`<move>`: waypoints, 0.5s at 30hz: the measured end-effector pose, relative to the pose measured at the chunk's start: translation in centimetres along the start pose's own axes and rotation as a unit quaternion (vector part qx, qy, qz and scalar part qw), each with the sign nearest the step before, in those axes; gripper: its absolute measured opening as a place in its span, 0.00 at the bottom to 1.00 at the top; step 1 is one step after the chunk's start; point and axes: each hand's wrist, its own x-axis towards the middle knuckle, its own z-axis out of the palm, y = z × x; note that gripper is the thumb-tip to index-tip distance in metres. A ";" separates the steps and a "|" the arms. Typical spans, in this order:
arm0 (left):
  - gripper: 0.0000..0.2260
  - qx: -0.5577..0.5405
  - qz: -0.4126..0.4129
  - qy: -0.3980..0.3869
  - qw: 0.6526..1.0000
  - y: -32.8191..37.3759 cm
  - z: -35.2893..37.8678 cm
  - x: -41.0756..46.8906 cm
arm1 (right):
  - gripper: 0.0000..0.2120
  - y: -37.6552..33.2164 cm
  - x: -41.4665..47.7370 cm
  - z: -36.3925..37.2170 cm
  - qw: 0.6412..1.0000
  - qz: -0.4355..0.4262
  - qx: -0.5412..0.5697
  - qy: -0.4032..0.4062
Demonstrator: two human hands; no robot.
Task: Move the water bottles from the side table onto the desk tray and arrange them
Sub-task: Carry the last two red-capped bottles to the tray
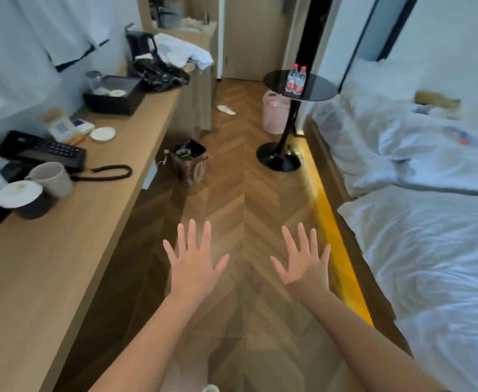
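Two clear water bottles (296,79) with red caps and red labels stand side by side on a round black side table (320,89) far ahead, beside the bed. A dark rectangular tray (110,104) sits on the long wooden desk (48,250) at the left, with a glass and small lids in it. My left hand (194,264) and my right hand (304,261) are held out over the floor with fingers spread, palms down, holding nothing. Both hands are far from the bottles and the tray.
The desk also carries a black phone (40,151), two cups (34,190), a small white dish (103,134), a black kettle (141,45) and crumpled cloth. A bin (189,162) stands on the floor by the desk, a pink bag (276,114) by the side table. A bed (430,179) fills the right.
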 end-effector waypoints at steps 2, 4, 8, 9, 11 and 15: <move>0.37 0.002 0.015 -0.010 1.000 0.0 0.5 1.0 | 0.36 -0.3 0.8 0.4 1.000 0.015 0.009 -0.003; 0.37 0.006 0.026 -0.017 0.999 -0.2 0.8 1.9 | 0.36 -0.9 1.7 0.7 1.000 0.026 0.009 -0.005; 0.37 0.009 0.043 -0.015 0.999 -0.2 0.8 4.4 | 0.38 -1.9 3.6 1.2 0.999 0.029 -0.011 -0.009; 0.37 0.011 0.048 -0.012 0.999 -0.2 0.7 5.0 | 0.39 -2.0 4.1 1.2 0.999 0.029 -0.010 -0.010; 0.37 0.014 0.055 -0.009 0.998 -0.3 0.7 6.3 | 0.40 -1.9 5.2 1.3 0.999 0.028 -0.013 -0.010; 0.37 0.020 0.057 -0.016 0.998 0.3 1.4 9.4 | 0.39 -1.2 8.2 1.7 1.000 0.019 -0.016 -0.012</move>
